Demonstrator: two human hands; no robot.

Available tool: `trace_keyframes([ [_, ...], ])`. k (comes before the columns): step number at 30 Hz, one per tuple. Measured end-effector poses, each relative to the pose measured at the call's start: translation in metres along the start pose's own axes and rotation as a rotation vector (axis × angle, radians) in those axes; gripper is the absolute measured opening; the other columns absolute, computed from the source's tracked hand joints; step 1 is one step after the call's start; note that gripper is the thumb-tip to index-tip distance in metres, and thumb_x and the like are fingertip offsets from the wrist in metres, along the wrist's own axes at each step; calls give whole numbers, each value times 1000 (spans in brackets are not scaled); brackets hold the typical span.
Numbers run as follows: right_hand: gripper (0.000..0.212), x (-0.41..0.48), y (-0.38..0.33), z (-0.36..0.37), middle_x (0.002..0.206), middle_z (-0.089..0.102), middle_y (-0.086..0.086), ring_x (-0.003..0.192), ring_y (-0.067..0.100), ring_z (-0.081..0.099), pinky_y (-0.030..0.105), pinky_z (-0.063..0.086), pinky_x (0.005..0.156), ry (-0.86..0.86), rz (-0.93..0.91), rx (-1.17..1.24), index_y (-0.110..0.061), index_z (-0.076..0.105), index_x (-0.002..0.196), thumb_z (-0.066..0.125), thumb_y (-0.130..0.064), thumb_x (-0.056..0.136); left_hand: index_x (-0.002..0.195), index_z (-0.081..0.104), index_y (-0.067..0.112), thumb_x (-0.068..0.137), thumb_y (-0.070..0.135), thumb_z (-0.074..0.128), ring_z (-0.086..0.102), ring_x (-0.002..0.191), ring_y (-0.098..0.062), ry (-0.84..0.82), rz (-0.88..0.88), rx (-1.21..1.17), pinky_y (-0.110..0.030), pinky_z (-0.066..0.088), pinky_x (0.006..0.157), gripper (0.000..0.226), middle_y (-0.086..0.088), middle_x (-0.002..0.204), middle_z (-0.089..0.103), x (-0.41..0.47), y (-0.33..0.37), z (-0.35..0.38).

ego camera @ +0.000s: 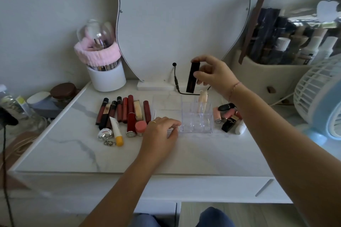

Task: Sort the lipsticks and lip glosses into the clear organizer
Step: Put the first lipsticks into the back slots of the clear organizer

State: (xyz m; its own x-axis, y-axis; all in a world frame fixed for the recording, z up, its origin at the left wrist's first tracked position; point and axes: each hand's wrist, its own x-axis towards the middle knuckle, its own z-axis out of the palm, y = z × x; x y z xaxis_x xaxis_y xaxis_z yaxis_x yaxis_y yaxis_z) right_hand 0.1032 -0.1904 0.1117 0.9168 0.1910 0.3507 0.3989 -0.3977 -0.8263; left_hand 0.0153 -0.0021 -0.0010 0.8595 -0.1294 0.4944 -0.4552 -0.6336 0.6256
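At the left of the centre of the frame, a row of lip glosses (122,111) lies flat on the white tabletop (73,149), their long axes pointing away from the person. In front of them lie a yellow-capped tube (116,131) and a small pink jar (140,127). Just right of these, the left hand (159,131) rests with its fingers loosely curled against the front left corner of the clear organizer (196,116); it holds nothing, and I think it steadies the organizer. One pale gloss (202,101) already stands upright in a back compartment. Above and a little behind the organizer, the right hand (214,73) pinches a black lipstick (192,77) by its upper part, between the thumb and the fingers. The lipstick hangs nearly upright, its lower end close over the back row, so the coming move seems to be a short way down and toward the person. At the right of the organizer a small heap of lipsticks (228,118) waits, nearer to the right hand.
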Motion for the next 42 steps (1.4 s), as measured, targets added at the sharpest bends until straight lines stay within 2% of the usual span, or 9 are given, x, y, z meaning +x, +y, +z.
trace_keyframes([
  [4, 23, 5, 9, 5, 83, 69, -6, 80, 11, 65, 25, 50, 83, 1, 39, -53, -20, 62, 101, 68, -20, 79, 97, 73, 12, 81, 2, 64, 63, 89, -17, 1, 19, -5, -40, 50, 82, 21, 0, 92, 73, 0, -1, 0],
  [8, 18, 4, 14, 6, 79, 69, -10, 69, -6, 62, 8, 47, 72, -25, 52, -128, -19, 64, 93, 70, -22, 77, 98, 73, 12, 82, 3, 63, 63, 90, -16, -3, 14, -3, -39, 50, 83, 21, 1, 93, 73, 0, -2, 1],
  [12, 16, 2, 19, 8, 81, 68, -12, 61, -15, 56, -2, 37, 59, -92, 55, -209, -18, 65, 92, 69, -21, 77, 98, 73, 13, 82, 4, 62, 62, 90, -16, -8, 9, 0, -39, 49, 83, 21, 1, 93, 73, 0, -2, 2],
  [17, 19, 0, 27, 11, 88, 70, -10, 71, -15, 57, -4, 36, 65, -176, 72, -269, -19, 66, 93, 71, -22, 75, 97, 73, 13, 81, 3, 63, 63, 90, -18, -9, 6, 0, -41, 50, 83, 21, 1, 92, 73, 0, -2, 1],
  [20, 18, 0, 31, 13, 90, 66, -15, 78, -15, 55, 2, 36, 68, -187, 69, -304, -24, 67, 91, 72, -26, 74, 98, 73, 13, 82, 5, 62, 63, 91, -17, -13, 7, 5, -41, 50, 83, 21, 1, 93, 73, 0, -2, 1],
  [24, 20, 0, 38, 17, 111, 58, -9, 98, 9, 54, 26, 40, 86, -199, 124, -363, -33, 64, 87, 74, -36, 70, 98, 73, 14, 82, 5, 62, 63, 90, -16, -13, 9, 4, -40, 50, 83, 21, 2, 92, 73, 0, -3, 1],
  [27, 18, -2, 39, 19, 114, 58, -8, 101, 14, 54, 29, 41, 87, -206, 122, -370, -38, 60, 81, 74, -38, 69, 97, 73, 14, 82, 4, 62, 63, 90, -16, -12, 13, 9, -41, 50, 83, 21, 2, 92, 73, 0, -3, 1],
  [34, 13, -3, 40, 20, 107, 60, -6, 95, 15, 54, 29, 41, 80, -209, 118, -371, -39, 60, 80, 70, -37, 72, 97, 72, 13, 81, 4, 62, 63, 89, -17, -8, 16, 5, -43, 50, 82, 21, 2, 91, 73, 0, -3, 2],
  [42, 16, -3, 38, 22, 85, 63, -20, 67, -13, 52, 13, 34, 63, -161, 87, -328, -29, 69, 87, 72, -32, 71, 97, 72, 14, 82, 5, 62, 63, 90, -16, -8, 11, 13, -42, 50, 82, 20, 2, 91, 72, 0, -3, 1],
])
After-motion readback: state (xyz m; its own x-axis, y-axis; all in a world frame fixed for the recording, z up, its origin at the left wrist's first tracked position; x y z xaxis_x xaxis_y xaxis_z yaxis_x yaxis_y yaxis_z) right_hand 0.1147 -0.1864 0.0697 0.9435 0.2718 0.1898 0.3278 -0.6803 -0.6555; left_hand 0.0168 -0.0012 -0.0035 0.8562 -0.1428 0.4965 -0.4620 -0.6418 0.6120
